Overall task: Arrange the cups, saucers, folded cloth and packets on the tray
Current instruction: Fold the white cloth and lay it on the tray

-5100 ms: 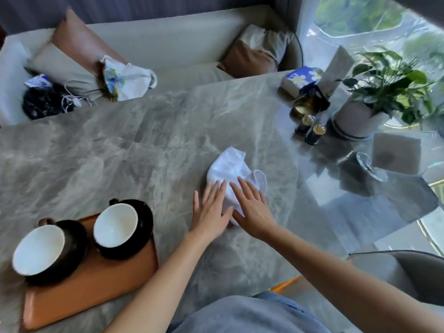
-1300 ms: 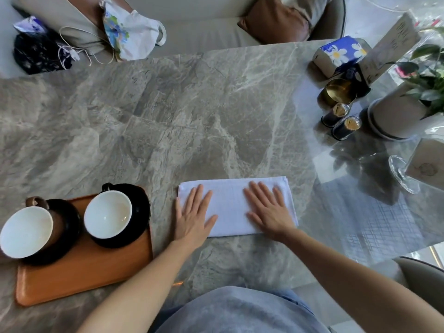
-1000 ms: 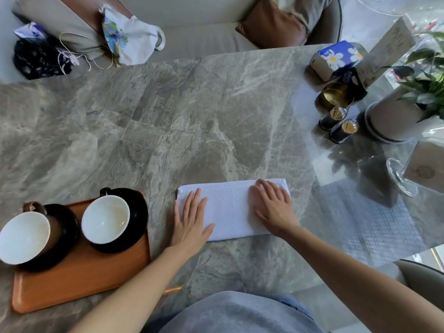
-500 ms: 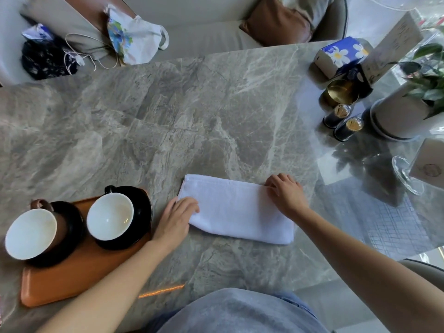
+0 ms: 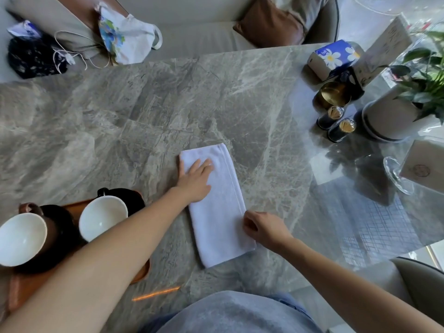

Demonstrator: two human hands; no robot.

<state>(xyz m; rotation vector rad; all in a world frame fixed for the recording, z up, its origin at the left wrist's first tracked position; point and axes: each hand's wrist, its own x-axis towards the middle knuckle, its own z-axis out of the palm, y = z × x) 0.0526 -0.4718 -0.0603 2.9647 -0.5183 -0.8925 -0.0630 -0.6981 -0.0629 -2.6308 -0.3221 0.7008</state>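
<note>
A white folded cloth (image 5: 219, 219) lies lengthwise on the marble table, running away from me. My left hand (image 5: 194, 179) rests flat on its far end, fingers spread. My right hand (image 5: 263, 228) is curled at the cloth's near right edge, pinching it. At the left, a brown wooden tray (image 5: 22, 286) carries two white-lined cups (image 5: 102, 217) (image 5: 20, 239) on dark saucers (image 5: 133, 200); my left forearm crosses over the tray. No packets can be made out.
At the far right stand a blue flowered tissue box (image 5: 334, 57), a gold tin (image 5: 334, 94), two small dark shakers (image 5: 335, 122), a potted plant (image 5: 394, 116) and a card in a clear stand (image 5: 422, 169). A sofa with bags runs behind the table.
The cloth was spread and folded into a strip, then turned from crosswise to lengthwise. My left hand went to its far end, my right hand to its near right edge.
</note>
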